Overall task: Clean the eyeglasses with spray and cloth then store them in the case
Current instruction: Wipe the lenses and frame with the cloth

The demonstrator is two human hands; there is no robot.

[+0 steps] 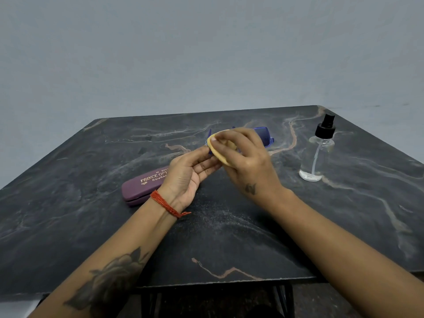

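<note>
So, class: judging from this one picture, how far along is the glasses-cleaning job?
Spraying may be done, though that cannot be confirmed: the spray bottle stands alone on the table. In hand: the right hand rubs the yellow cloth on the blue eyeglasses, steadied by the left hand. Left: storing them in the closed purple case.

Bare forearms, red thread bracelet (169, 205) on left wrist, rose tattoo (110, 278) on left forearm

Blue glasses (263, 136); pale yellow cloth (221, 152). Purple case (143, 187), gold lettering. Clear bottle (317, 154), black spray top. Table (229, 237) dark grey marble, tan and white veins. Red wrist thread (166, 204).
</note>
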